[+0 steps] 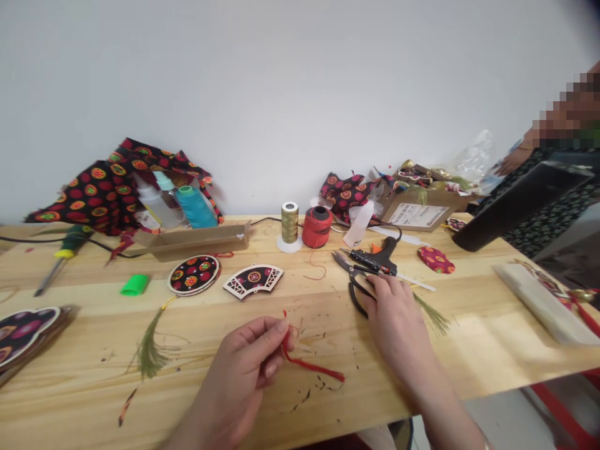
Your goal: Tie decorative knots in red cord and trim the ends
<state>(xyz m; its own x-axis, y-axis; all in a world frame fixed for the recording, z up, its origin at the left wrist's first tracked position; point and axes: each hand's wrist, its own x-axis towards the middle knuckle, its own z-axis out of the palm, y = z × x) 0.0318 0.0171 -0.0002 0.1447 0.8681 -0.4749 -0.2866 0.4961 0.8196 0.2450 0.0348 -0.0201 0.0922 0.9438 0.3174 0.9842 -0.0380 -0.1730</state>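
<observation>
With the hands apart, the left hand [237, 375] is pinching a red cord [309, 364] while the right hand [394, 319] is resting on black-handled scissors [359, 297], an oval ornament [194, 275] already carrying its green tassel [150, 350].

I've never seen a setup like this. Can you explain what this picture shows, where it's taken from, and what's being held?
There is no machine here. The picture comes from a camera worn on a person's head, looking forward and down at their bare hands. The left hand pinches a red cord. The right hand lies at the black handles of a pair of scissors. On the wooden table are a hot glue gun, a fan-shaped fabric ornament and a spool of red thread. At the far right, another person's hand shows.
</observation>
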